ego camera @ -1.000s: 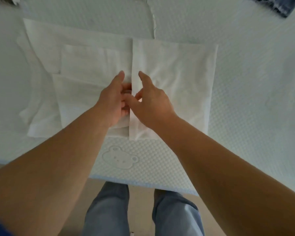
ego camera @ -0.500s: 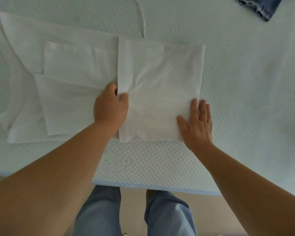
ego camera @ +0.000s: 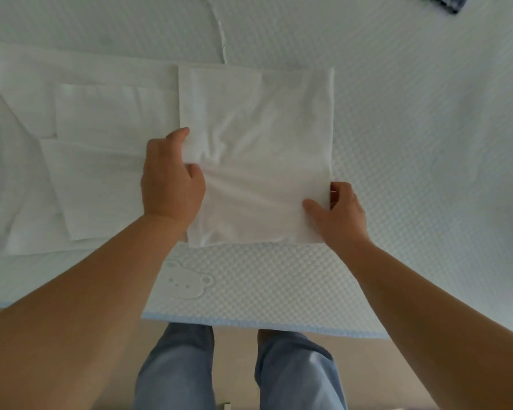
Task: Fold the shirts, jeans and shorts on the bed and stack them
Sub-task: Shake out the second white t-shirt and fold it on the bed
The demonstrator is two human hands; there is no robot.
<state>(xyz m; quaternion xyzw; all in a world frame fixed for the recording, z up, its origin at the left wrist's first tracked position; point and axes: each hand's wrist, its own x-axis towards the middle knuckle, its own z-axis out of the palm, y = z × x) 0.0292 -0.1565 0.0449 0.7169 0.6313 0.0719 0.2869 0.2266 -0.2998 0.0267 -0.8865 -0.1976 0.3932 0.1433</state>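
From the head camera, looking down over the near edge of the bed, a white shirt lies flat on the quilted, pale bedcover. Its right part is doubled over into a roughly square panel, which lies on top of the layers spread out to the left; those layers show the folded-in sleeves and a longer stretch of fabric running off toward the left edge of the view.

The left hand is closed on the panel's left edge about halfway down, thumb on top and the other fingers curled under, and the cloth bunches into soft creases just beside the grip. The right hand pinches the panel's right edge near its lower corner, thumb lying over the fabric and the fingers tucked behind the edge. Both forearms reach in from the bottom of the view.

Just below the shirt, an embossed bear motif shows on the cover, close to the blue-piped edge of the bed. Far off, at the top right corner, a piece of dark blue denim lies partly out of view, well apart from the shirt. Beneath the bed's edge, the person's legs in light blue trousers stand on a beige floor.
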